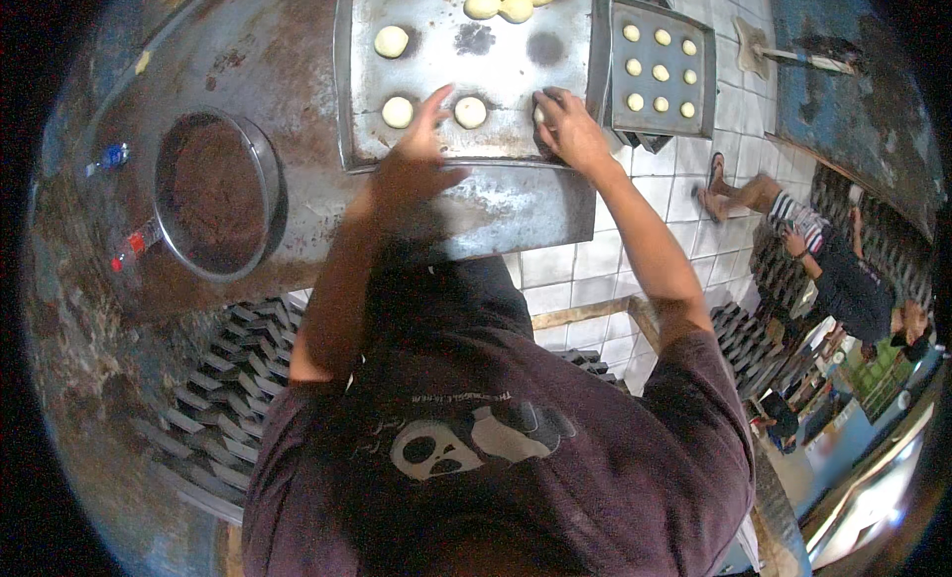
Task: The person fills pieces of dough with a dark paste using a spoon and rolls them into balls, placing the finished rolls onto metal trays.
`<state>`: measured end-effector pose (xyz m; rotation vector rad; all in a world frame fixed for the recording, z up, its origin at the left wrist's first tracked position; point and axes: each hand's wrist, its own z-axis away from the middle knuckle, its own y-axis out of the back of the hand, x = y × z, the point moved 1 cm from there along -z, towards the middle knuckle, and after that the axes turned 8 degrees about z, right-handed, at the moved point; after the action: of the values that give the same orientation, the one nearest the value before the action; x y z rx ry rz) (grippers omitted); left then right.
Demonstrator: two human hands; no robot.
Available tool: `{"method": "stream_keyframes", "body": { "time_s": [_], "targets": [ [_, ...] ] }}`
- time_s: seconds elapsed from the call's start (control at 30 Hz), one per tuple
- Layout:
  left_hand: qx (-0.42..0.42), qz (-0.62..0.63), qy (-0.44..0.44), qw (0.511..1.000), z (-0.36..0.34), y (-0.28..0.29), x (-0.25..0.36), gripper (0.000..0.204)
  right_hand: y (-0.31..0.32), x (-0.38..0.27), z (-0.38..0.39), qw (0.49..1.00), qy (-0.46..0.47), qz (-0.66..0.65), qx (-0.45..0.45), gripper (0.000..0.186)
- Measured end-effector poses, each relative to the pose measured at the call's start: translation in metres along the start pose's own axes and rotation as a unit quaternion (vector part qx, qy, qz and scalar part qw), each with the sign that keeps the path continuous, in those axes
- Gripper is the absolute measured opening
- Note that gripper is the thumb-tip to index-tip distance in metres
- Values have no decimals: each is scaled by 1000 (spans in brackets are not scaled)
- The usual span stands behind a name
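A metal baking tray (446,61) lies on the worktable in front of me. Single pale dough balls rest on it: one at the upper left (391,42), one at the lower left (398,112) and one near the lower middle (470,112). Farther back, several more dough balls (511,2) sit bunched together. At the tray's lower right, my right hand (573,131) curls its fingers around another dough ball (539,113), mostly covered. My left hand (421,153) hovers over the near edge with fingers apart, holding nothing, between two balls.
On the left stands a round metal bowl (270,171) with brown contents. Beside it lie a blue-capped bottle (115,156) and a red-labelled bottle (136,243). A second tray (706,81) with rows of dough balls is at the right, above white tiles. A person (843,270) is farther right.
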<state>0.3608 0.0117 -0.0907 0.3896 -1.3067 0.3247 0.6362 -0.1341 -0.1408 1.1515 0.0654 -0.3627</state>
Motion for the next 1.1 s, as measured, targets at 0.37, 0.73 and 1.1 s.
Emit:
{"method": "stream_keyframes", "body": {
  "time_s": [0.37, 0.73, 1.1],
  "targets": [
    [208, 85, 186, 957, 192, 42, -29, 94, -1, 8, -36, 992, 109, 27, 64, 63],
    [241, 27, 197, 950, 204, 39, 9, 82, 61, 65, -206, 969, 79, 180, 150, 21],
    [213, -17, 44, 976, 128, 55, 7, 45, 146, 15, -116, 973, 44, -102, -203, 36]
  ]
}}
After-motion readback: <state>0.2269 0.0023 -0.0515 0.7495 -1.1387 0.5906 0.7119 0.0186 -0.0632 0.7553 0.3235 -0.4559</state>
